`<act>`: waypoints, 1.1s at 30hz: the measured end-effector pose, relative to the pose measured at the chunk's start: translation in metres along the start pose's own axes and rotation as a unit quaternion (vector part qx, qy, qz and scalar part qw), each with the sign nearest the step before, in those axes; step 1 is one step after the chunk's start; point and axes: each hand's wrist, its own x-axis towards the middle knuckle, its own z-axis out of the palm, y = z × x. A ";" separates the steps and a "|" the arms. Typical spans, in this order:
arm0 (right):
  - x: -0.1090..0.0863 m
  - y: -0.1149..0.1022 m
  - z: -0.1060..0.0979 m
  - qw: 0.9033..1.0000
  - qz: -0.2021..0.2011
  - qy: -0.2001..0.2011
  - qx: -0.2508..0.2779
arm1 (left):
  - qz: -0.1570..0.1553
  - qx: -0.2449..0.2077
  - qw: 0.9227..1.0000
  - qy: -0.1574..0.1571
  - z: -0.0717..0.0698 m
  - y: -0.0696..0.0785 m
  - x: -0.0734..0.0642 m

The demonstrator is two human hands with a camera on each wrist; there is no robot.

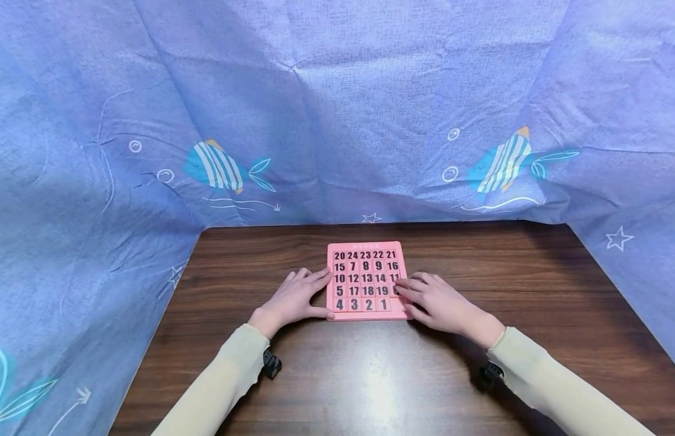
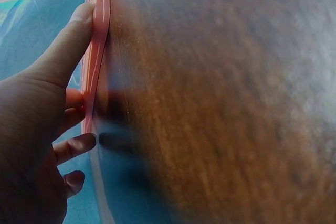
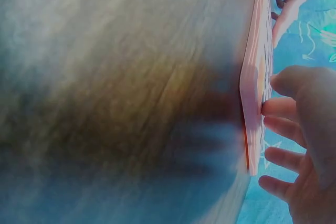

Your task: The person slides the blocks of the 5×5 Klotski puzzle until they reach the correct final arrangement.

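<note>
left sleeve [image 1: 220, 381]: pale cream | right sleeve [image 1: 555, 378]: pale cream | left wristband [image 1: 271, 363]: black | right wristband [image 1: 491, 372]: black

A pink number board [image 1: 370, 316] carries pink tiles [image 1: 367, 278] printed with bold black numerals, below a line of pale lettering [image 1: 366, 246], against the streaked, dark-brown wood grain of the surface [image 1: 457, 251]. The sleeves [image 1: 212, 387] are plain pale cream-yellow and the wrist straps [image 1: 271, 363] black, while the blue-violet cloth [image 1: 365, 109] is patterned with turquoise fish [image 1: 220, 166] bearing white stripes and orange fins [image 1: 523, 131], white-outlined stars [image 1: 619, 239] and bubbles [image 1: 165, 175], and turquoise leaves [image 1: 21, 401].
</note>
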 end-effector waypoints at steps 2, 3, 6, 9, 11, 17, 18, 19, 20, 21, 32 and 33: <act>-0.002 -0.002 0.000 1.000 0.001 -0.009 0.001 | 0.000 0.001 1.000 0.000 0.000 0.000 0.000; -0.003 -0.004 0.000 1.000 0.001 -0.011 0.002 | 0.000 0.002 1.000 0.000 0.000 0.000 0.000; -0.007 -0.009 -0.001 1.000 -0.003 -0.014 0.002 | 0.001 0.004 1.000 0.001 0.001 -0.001 0.000; -0.012 -0.015 -0.001 1.000 -0.008 -0.015 0.004 | 0.006 0.009 1.000 0.006 0.001 -0.003 0.000; -0.015 -0.018 -0.002 1.000 -0.010 -0.018 0.007 | 0.010 0.010 1.000 0.012 0.000 -0.003 -0.001; -0.014 -0.018 -0.003 1.000 -0.022 -0.003 0.013 | 0.012 0.004 1.000 0.018 -0.001 -0.004 -0.001; -0.012 -0.016 -0.002 1.000 -0.023 0.005 0.015 | 0.010 0.005 1.000 0.016 -0.001 -0.004 -0.001; -0.009 -0.014 -0.002 0.999 -0.023 0.015 0.019 | 0.009 0.006 1.000 0.015 -0.001 -0.004 -0.001; -0.007 -0.011 -0.001 0.999 -0.022 0.025 0.021 | 0.008 0.007 1.000 0.013 0.000 -0.004 -0.001; -0.004 -0.008 -0.001 0.999 -0.020 0.034 0.023 | 0.007 0.007 1.000 0.012 0.000 -0.004 -0.001; 0.016 0.020 0.003 0.999 0.046 0.002 -0.026 | 0.011 0.003 1.000 0.009 0.001 -0.001 -0.001; 0.016 0.020 0.003 0.998 0.051 -0.003 -0.032 | 0.012 0.003 1.000 0.009 0.001 -0.001 -0.001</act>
